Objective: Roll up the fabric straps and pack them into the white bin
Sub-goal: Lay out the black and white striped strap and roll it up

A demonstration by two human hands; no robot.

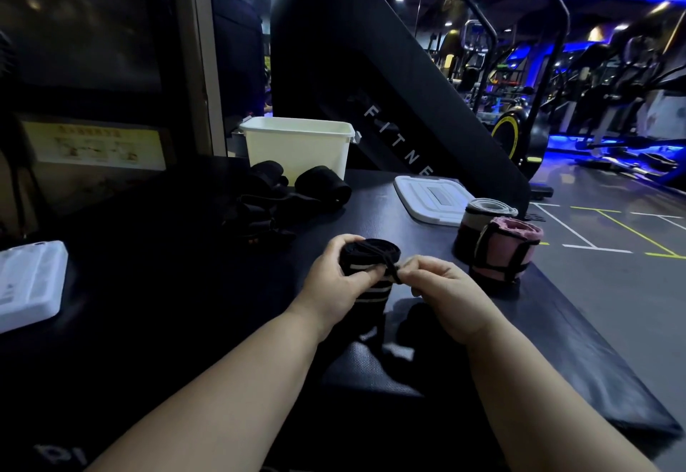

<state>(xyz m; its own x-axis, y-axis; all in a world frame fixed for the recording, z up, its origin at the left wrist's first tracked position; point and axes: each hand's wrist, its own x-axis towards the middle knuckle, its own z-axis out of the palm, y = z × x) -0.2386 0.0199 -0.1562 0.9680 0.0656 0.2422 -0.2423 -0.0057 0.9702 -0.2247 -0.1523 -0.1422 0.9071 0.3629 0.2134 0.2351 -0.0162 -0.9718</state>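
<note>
Head cam is pretty dark here. The heap of black straps [273, 198] in front of the white bin [297, 148] is just a blob, I can't count them, and I can't see into the bin from this angle. The white plastic case [26, 282] on my left is cut off by the frame edge.

My left hand [334, 280] is wrapped round a rolled black strap [365, 258] with pale stripes, over the pebbly black counter [185, 286]. My right hand [441, 293] pinches its thin black cord [391, 270].

A grey roll [479, 224] and a pink roll [508, 249] stand just beside each other on my right, with the flat white lid [430, 197] behind them. The machine [371, 81] reads "FITNE", the rest is hidden. The yellow sign [92, 145] is too blurry to read.
</note>
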